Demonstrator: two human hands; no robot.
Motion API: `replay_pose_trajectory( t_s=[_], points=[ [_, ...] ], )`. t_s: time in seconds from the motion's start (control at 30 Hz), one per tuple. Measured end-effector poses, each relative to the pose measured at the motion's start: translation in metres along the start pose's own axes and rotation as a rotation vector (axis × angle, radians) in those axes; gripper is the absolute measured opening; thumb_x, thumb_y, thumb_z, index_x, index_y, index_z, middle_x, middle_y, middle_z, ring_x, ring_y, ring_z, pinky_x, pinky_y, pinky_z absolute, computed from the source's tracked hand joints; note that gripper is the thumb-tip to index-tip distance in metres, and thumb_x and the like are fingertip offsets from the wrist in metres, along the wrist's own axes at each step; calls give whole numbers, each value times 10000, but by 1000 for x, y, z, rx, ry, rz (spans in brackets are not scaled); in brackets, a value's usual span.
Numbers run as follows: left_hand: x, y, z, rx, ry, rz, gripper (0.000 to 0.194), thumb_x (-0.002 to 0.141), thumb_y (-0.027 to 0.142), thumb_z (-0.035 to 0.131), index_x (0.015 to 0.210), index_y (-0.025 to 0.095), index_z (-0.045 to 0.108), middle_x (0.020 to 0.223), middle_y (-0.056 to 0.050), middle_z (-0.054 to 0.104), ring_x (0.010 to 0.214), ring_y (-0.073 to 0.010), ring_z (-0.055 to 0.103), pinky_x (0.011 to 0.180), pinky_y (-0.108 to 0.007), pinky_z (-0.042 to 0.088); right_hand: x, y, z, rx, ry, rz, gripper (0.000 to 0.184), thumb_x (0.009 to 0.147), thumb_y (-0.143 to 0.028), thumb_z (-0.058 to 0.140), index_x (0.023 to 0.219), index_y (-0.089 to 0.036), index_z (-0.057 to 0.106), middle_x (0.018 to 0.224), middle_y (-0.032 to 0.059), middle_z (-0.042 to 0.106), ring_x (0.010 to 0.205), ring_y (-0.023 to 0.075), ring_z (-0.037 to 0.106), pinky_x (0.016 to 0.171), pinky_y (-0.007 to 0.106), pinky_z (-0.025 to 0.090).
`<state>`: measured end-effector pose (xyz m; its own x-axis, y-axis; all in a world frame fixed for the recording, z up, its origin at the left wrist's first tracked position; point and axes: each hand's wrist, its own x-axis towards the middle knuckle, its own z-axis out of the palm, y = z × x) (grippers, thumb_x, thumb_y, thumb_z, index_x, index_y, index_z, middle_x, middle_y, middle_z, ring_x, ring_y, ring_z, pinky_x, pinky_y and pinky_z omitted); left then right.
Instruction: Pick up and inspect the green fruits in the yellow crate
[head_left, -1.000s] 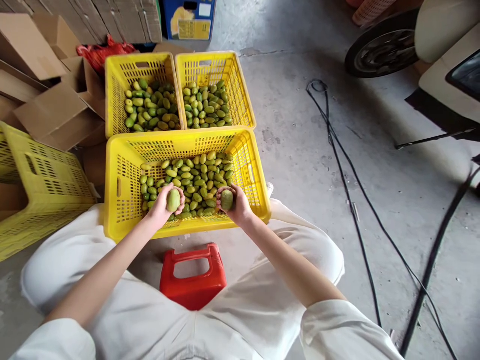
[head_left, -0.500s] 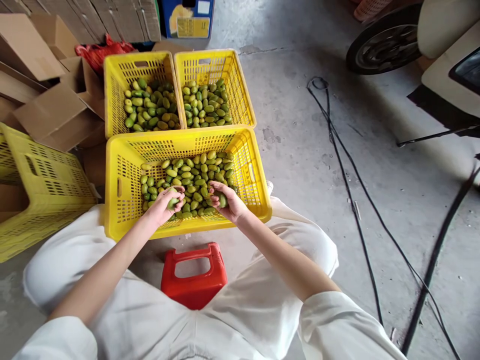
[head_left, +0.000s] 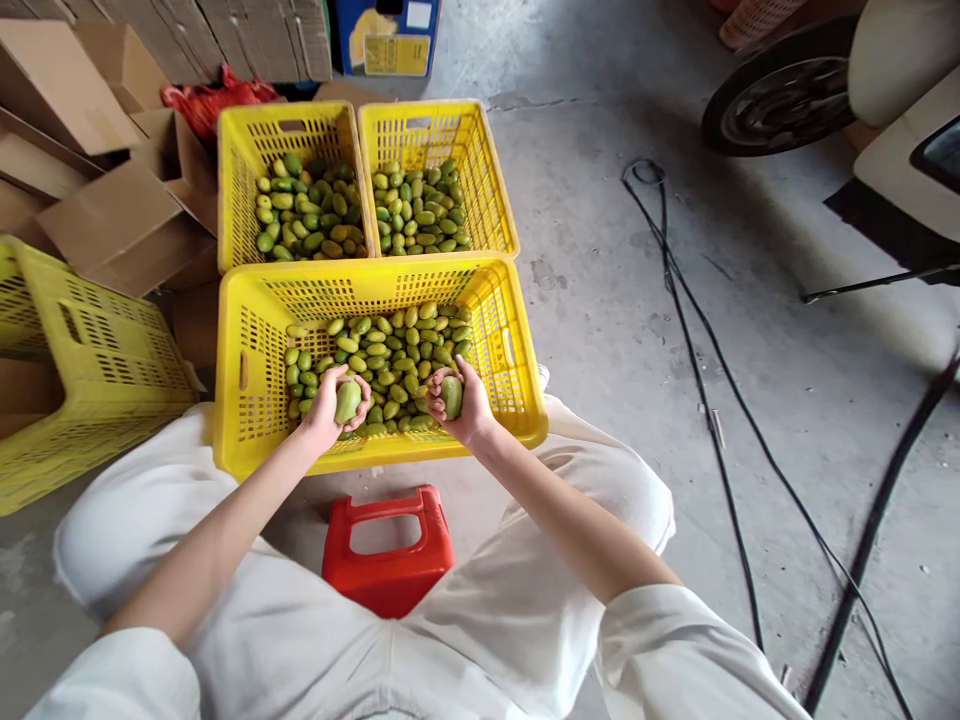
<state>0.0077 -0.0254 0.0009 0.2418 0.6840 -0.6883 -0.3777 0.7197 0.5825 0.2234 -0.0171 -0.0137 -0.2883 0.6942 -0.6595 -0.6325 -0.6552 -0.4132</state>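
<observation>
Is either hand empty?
No, the left hand grips one oval green fruit, and the right hand grips a second green fruit.

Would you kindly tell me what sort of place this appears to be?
Probably a storeroom or garage-like packing space: yellow crates of green fruit stand on a grey floor near cardboard boxes, with what looks like a scooter at the right.

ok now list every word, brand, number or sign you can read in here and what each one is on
None can be read.
Yellow panel on the blue box: dark printed marks, too small and blurred to read.
White label on the same box: no lettering can be made out.
Front yellow crate: no lettering can be made out.
</observation>
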Motion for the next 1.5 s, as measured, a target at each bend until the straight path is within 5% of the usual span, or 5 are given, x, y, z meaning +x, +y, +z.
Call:
replay_pose_trajectory(
  t_s=[0.2, 0.53, 0.73, 1.27, 1.5],
  points=[
    [1, -2, 4, -177, -16, 49, 206, 794, 162, 700, 999, 134, 694, 821, -54, 718, 686, -147, 673, 641, -259, 568, -7, -5, 0, 0, -104, -76, 256, 705, -185, 754, 949, -212, 679, 898, 10, 736, 784, 163, 676, 666, 263, 574],
    [-10, -9, 8, -67, -226, 22, 331, 628, 216, 896, 798, 146, 621, 661, 44, 565, 449, -43, 483, 419, -161, 358, -19, -5, 4, -135, -291, -29, 364, 616, -112, 826, 894, -202, 609, 841, -15, 629, 593, 59, 516, 451, 147, 329],
    [-9, -12, 10, -28, -150, 6, 340, 733, 392, 849, 724, 142, 619, 544, 48, 498, 372, -47, 416, 340, -155, 238, -16, -2, 14, -154, -265, 3, 388, 635, -248, 882, 870, -194, 578, 728, -31, 578, 490, 44, 405, 407, 148, 150],
    [-3, -4, 3, -111, -101, -113, 605, 939, 590, 445, 557, 142, 583, 445, -7, 444, 289, -91, 373, 283, -194, 220, -9, 1, 5, -288, -209, 93, 572, 830, -756, 568, 747, -191, 588, 477, -31, 499, 349, 58, 223, 357, 194, 147],
    [0, -2, -1, -237, -58, -135, 435, 924, 463, 476, 646, 148, 589, 516, -24, 484, 349, -112, 416, 314, -210, 275, -6, -4, -2, -58, -93, 8, 193, 825, -384, 683, 933, -229, 645, 776, 21, 695, 692, 184, 627, 579, 286, 527]
  ],
)
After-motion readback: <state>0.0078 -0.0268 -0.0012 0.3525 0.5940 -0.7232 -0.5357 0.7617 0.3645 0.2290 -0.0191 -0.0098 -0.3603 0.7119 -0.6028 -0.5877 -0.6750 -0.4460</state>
